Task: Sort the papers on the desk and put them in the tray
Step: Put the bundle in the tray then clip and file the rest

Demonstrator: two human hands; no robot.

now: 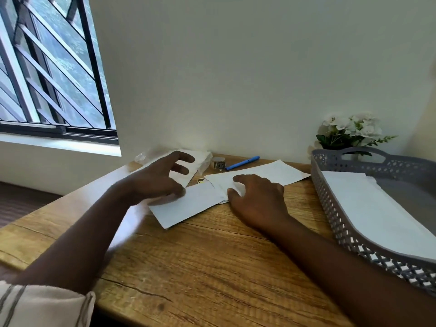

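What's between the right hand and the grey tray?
In the head view, only bare wooden desk separates the right hand from the grey tray; the sheet under that hand stops short of the tray.

Two hands are showing at mid-frame, one tray (330,199) is sitting at the right edge, one blue pen (242,163) is lying at upper centre, and one flower bunch (351,131) is standing at upper right; overlapping sheets are defeating a paper count.
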